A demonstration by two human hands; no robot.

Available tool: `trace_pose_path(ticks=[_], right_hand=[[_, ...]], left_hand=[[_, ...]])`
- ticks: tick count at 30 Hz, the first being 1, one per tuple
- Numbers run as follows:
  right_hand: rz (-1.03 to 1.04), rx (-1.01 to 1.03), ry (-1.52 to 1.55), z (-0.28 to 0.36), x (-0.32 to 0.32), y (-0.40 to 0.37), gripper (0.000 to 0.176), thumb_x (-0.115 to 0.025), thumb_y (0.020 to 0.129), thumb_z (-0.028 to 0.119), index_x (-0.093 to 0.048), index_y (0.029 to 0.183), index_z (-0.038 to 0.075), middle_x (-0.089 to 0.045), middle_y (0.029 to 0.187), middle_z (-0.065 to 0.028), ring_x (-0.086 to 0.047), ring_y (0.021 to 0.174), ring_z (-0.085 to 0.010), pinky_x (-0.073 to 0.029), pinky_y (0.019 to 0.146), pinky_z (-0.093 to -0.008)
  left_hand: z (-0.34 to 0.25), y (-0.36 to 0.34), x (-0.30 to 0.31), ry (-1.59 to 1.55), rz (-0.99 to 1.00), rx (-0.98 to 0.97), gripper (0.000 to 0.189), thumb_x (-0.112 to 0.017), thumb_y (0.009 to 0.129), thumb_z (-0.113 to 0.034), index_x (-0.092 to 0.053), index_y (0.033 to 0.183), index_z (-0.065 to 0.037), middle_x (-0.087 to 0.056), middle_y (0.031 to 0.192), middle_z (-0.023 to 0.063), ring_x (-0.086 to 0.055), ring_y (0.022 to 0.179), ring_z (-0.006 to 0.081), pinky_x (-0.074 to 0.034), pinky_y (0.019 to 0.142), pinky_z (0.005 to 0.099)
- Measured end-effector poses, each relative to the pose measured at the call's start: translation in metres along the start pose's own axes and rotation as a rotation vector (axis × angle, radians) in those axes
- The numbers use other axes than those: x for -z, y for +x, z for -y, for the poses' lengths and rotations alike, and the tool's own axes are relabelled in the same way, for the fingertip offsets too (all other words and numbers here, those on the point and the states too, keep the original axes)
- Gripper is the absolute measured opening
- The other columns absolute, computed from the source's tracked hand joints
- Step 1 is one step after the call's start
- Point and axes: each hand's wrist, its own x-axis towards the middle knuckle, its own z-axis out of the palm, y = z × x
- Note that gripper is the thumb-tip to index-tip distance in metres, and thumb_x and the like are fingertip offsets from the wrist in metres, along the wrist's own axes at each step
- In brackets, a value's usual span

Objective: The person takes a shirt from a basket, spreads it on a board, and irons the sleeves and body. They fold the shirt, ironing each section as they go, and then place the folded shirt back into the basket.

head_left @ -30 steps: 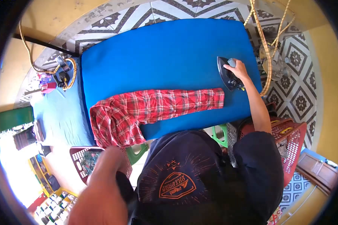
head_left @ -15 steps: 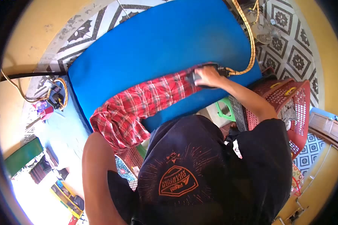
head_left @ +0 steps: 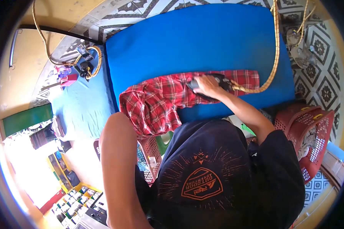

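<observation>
Right hand [head_left: 206, 86] grasps clothes iron [head_left: 221, 81] by its handle, apparently so it bears on the red plaid shirt [head_left: 153, 111] sleeve directly beneath, laid lengthwise on the blue-covered bench [head_left: 198, 38] for support, bunched body leftward; left hand hidden, grip can't be told.

Dark shirt [head_left: 233, 152] is showing orange print | badge [head_left: 202, 184] on it is saying "OUTDOOR ADVENTURE" | big "Rei" is sitting beside those words, next to a pointy shape | letters are standing upside down | small crossed sign [head_left: 201, 156] is sitting above the badge
</observation>
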Motion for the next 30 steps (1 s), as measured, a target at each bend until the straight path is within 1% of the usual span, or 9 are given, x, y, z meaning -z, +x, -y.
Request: trace_pose_path(ticks=[1,4,7,11,14,19,22,28,30], right_hand=[[-0.120,0.060,-0.044,0.007,-0.002,0.013,0.054,-0.086,0.072,0.034,-0.065,0.108,-0.001,-0.070,0.094,-0.0221,-0.069,0.089,-0.0407,-0.055,0.078,-0.0509],[-0.064,-0.063,-0.035,0.030,-0.002,0.060,0.049,-0.085,0.073,0.035,-0.064,0.099,0.000,-0.068,0.098,-0.0232,-0.067,0.095,-0.0414,-0.054,0.080,-0.0507],[-0.009,0.040,-0.042,0.051,-0.015,0.055,0.051,-0.086,0.067,0.030,-0.063,0.101,0.000,-0.067,0.103,-0.0229,-0.068,0.095,-0.0399,-0.056,0.079,-0.0503],[0.229,0.061,-0.113,0.091,-0.050,0.013,0.050,-0.086,0.072,0.035,-0.067,0.107,0.005,-0.070,0.096,-0.0202,-0.070,0.089,-0.0375,-0.056,0.078,-0.0488],[0.086,-0.039,0.029,0.106,-0.057,0.029,0.048,-0.084,0.075,0.033,-0.065,0.107,0.002,-0.071,0.091,-0.0191,-0.070,0.085,-0.0384,-0.056,0.077,-0.0482],[-0.131,-0.128,0.048,0.144,-0.064,0.108,0.042,-0.086,0.073,0.028,-0.069,0.101,0.001,-0.072,0.099,-0.0197,-0.071,0.096,-0.0356,-0.057,0.083,-0.0456],[0.004,-0.172,0.053,0.163,-0.056,0.143,0.042,-0.086,0.073,0.029,-0.069,0.097,-0.001,-0.072,0.097,-0.0218,-0.069,0.093,-0.0399,-0.056,0.083,-0.0486],[-0.025,-0.155,0.057,0.109,-0.006,0.082,0.047,-0.087,0.071,0.035,-0.072,0.097,-0.001,-0.071,0.101,-0.0249,-0.069,0.097,-0.0412,-0.055,0.084,-0.0492],[-0.045,-0.317,0.051,0.067,0.037,0.038,0.054,-0.086,0.071,0.041,-0.070,0.099,-0.002,-0.071,0.101,-0.0260,-0.068,0.099,-0.0419,-0.054,0.085,-0.0492]], left_hand=[[0.000,-0.004,0.006,0.007,-0.004,0.013,0.029,-0.048,0.098,-0.012,-0.068,0.112,0.002,-0.068,0.111,0.0146,-0.063,0.103,0.0249,-0.045,0.095,0.0417],[0.000,-0.011,0.022,0.048,0.003,0.057,0.028,-0.048,0.097,-0.011,-0.068,0.112,0.002,-0.068,0.111,0.0142,-0.063,0.102,0.0244,-0.046,0.094,0.0410],[0.002,-0.023,0.038,0.089,0.006,0.077,0.028,-0.049,0.097,-0.010,-0.068,0.112,0.002,-0.069,0.110,0.0137,-0.064,0.101,0.0240,-0.046,0.093,0.0402],[0.004,-0.031,0.063,0.153,0.002,0.077,0.027,-0.050,0.096,-0.009,-0.069,0.111,0.002,-0.069,0.110,0.0131,-0.064,0.100,0.0234,-0.046,0.092,0.0391],[0.007,-0.042,0.081,0.176,-0.032,0.088,0.027,-0.050,0.096,-0.009,-0.069,0.111,0.002,-0.069,0.109,0.0126,-0.064,0.099,0.0229,-0.047,0.091,0.0383],[0.018,-0.072,0.097,0.270,-0.040,0.150,0.026,-0.051,0.095,-0.008,-0.069,0.111,0.002,-0.069,0.108,0.0119,-0.064,0.098,0.0221,-0.047,0.089,0.0370],[0.033,-0.114,0.096,0.391,-0.005,0.226,0.026,-0.051,0.094,-0.007,-0.069,0.110,0.002,-0.069,0.108,0.0114,-0.064,0.097,0.0217,-0.048,0.088,0.0362],[0.049,-0.169,0.104,0.570,-0.077,0.290,0.025,-0.053,0.093,-0.006,-0.069,0.110,0.002,-0.070,0.107,0.0105,-0.064,0.095,0.0207,-0.048,0.086,0.0346],[0.059,-0.177,0.111,0.659,-0.107,0.353,0.025,-0.053,0.093,-0.006,-0.069,0.110,0.002,-0.070,0.106,0.0102,-0.064,0.095,0.0204,-0.049,0.085,0.0341]])
